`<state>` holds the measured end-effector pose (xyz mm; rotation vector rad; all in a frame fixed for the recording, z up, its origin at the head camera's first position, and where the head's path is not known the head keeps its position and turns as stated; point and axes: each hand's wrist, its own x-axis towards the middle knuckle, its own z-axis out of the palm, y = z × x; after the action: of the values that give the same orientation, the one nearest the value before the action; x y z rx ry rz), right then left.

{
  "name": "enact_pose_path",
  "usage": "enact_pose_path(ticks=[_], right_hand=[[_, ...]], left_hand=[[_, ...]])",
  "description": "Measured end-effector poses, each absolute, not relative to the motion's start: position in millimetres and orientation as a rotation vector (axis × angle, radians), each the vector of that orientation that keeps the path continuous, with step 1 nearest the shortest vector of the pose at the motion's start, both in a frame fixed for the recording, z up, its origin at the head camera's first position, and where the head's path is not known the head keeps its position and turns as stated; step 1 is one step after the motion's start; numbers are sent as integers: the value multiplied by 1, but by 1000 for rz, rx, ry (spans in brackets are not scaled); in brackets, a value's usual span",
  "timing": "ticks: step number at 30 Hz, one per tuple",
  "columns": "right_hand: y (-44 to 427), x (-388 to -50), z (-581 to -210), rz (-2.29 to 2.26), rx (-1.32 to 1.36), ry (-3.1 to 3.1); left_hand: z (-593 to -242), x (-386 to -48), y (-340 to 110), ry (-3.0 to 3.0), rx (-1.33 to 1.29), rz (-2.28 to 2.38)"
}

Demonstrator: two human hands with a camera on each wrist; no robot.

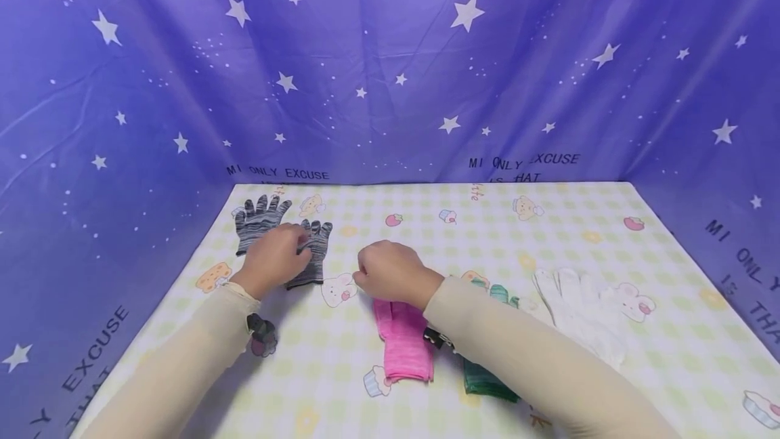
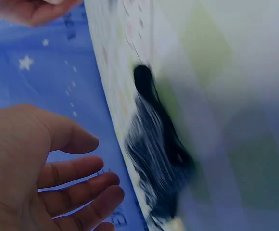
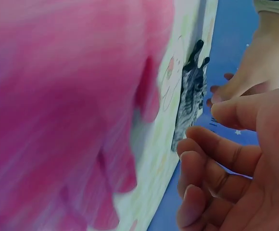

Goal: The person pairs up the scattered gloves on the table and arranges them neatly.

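Note:
Two black-and-grey striped knit gloves lie at the table's far left in the head view: one glove (image 1: 257, 223) with its fingers spread, the other glove (image 1: 316, 259) beside it. Over this pair hovers my left hand (image 1: 272, 261), its fingers relaxed and apart from the fabric in the left wrist view. My right hand (image 1: 393, 271) hangs in the air just beyond a pink glove (image 1: 408, 351), whose finger end it hides in the head view. Loosely bent, the right fingers (image 3: 221, 149) hold nothing in the right wrist view.
Right of the pink glove, a green glove (image 1: 487, 379) lies partly under my right forearm. White gloves (image 1: 579, 307) lie farther right. A checked cloth with cartoon prints covers the table (image 1: 426, 242). Purple starry curtains (image 1: 378, 53) enclose the back and sides.

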<state>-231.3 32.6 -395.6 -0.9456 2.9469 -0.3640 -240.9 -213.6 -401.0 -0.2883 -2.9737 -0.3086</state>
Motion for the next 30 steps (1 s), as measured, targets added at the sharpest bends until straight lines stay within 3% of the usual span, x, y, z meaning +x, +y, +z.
enact_pose_path(ticks=[30], right_hand=[[-62, -251, -416, -292, -586, 2871]], left_hand=[[-413, -289, -297, -2963, 101, -353]])
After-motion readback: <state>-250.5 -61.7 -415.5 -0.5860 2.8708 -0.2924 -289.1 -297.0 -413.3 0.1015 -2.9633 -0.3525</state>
